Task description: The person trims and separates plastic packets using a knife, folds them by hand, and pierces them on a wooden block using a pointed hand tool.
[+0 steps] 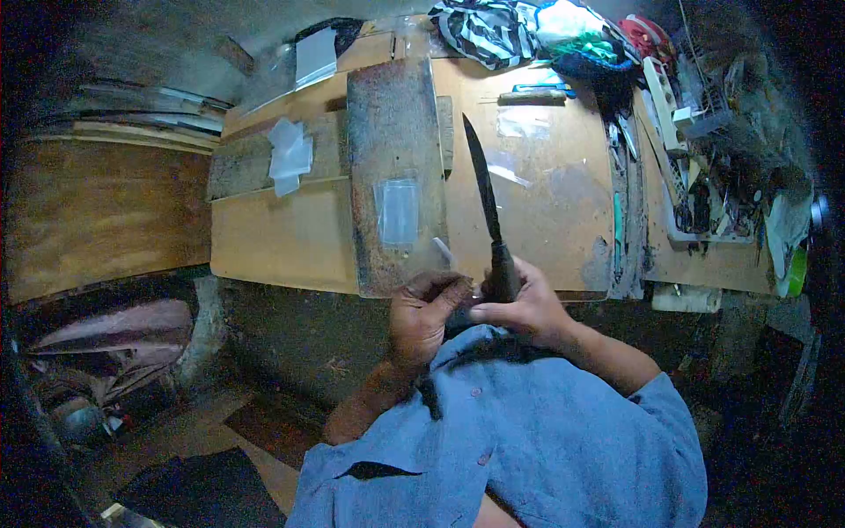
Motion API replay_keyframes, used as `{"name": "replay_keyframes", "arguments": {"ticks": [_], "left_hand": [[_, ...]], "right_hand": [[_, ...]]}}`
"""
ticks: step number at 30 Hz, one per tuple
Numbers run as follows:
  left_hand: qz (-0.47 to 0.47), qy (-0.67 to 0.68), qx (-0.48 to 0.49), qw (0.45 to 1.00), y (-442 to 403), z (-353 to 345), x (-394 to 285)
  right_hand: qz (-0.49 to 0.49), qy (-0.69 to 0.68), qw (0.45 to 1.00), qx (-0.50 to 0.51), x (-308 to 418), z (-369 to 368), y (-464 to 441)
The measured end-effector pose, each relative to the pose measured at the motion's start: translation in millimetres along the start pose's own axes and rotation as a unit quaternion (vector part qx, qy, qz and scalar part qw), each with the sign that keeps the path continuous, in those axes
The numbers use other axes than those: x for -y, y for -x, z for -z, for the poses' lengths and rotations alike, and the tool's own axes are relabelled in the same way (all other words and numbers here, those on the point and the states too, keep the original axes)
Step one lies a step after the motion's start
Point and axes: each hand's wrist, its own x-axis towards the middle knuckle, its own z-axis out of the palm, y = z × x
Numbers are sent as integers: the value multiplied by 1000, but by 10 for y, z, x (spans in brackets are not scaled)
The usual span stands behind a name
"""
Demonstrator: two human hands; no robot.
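My right hand [528,306] is wrapped round the dark handle of a long knife [485,189], its blade pointing up and away over the table. Beside it, close to my body, my left hand [428,310] has its thumb and fingers pressed together; what they pinch, if anything, is too small to tell. The two hands nearly touch. Just beyond them a worn board [393,114] lies lengthwise on the table, with a stack of clear plastic pieces [398,212] on it. A small pale strip [443,251] is near my left fingertips.
More plastic sheets [289,157] lie on a crosswise board at left. Another knife [532,99] rests near the table's back, below plastic bags [486,33]. At right are a power strip [664,101] and a tray of tools [711,236]. The wooden table [282,242] ends just before my body.
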Motion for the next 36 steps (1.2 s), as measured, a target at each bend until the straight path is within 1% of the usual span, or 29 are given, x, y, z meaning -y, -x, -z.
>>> {"name": "replay_keyframes", "arguments": {"ticks": [2,4,5,7,8,12,14,18,20,26,28,30,32,33,36], "left_hand": [[-8,9,-12,1000,15,4,-8],[-54,-55,-41,996,21,99,-10],[-53,-52,-42,996,20,142,5],[-53,31,-39,997,19,237,40],[-40,-4,-38,998,5,289,63],[-49,-2,-38,998,15,405,174],[-22,34,-61,997,21,400,178],[-44,39,-69,996,2,371,171],[-71,-3,-63,995,12,352,150],[-108,-4,-81,991,2,342,155],[-105,-23,-82,991,12,337,115],[-102,-41,-83,991,20,345,85],[-74,-21,-75,994,26,361,65],[-74,-21,-76,994,24,372,64],[-69,3,-69,995,32,399,52]], "right_hand": [[-21,9,1000,-7,99,-101,-9],[-21,43,998,29,225,-109,-33],[-23,45,998,30,185,-86,-38],[3,67,998,-5,66,5,-56],[2,69,998,-3,46,37,-60],[14,22,994,-108,26,86,-62],[28,20,992,-120,0,56,-61],[72,36,986,-146,-31,1,-65],[73,33,986,-146,-34,14,-79],[86,2,982,-171,-67,-58,-114],[82,-3,981,-177,-57,-62,-115],[98,-15,980,-173,-88,-39,-129],[87,-15,981,-173,-50,-45,-133],[76,-14,982,-174,-34,-47,-137],[95,-29,982,-163,-64,-44,-159]]}}
